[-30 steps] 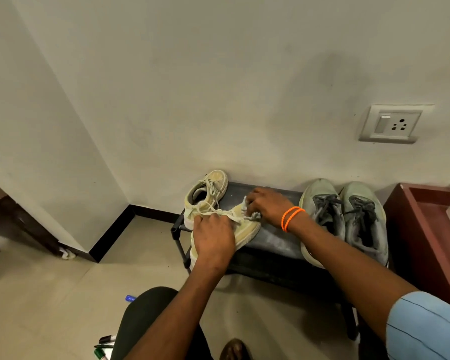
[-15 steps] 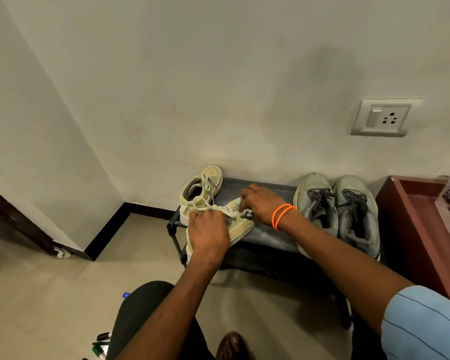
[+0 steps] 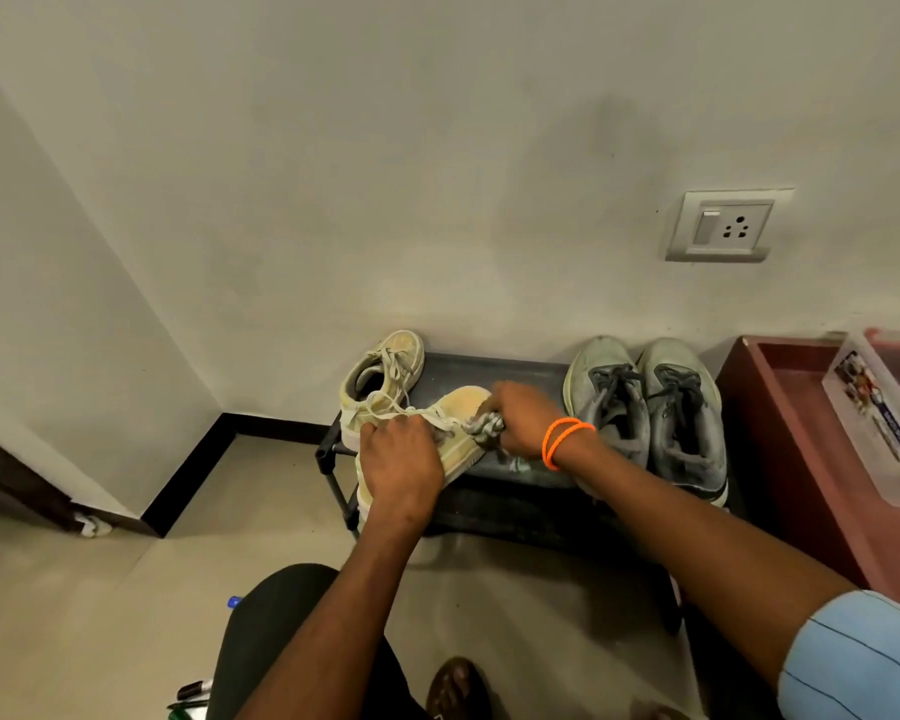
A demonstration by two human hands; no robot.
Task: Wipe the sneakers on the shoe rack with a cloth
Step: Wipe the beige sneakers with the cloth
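Item count, head view: two cream sneakers, one (image 3: 383, 376) standing at the rack's left end against the wall, one (image 3: 455, 426) nearer the person; two grey sneakers, left (image 3: 611, 402) and right (image 3: 684, 413), side by side at the rack's right end; four sneakers in total; one black shoe rack (image 3: 494, 371); one grey cloth (image 3: 487, 428); two hands, left hand (image 3: 401, 462) and right hand (image 3: 523, 420); two orange wristbands (image 3: 562, 439) on the right wrist; one wall socket (image 3: 723, 226); one reddish cabinet (image 3: 780, 433); one clear plastic box (image 3: 884, 418) on it.
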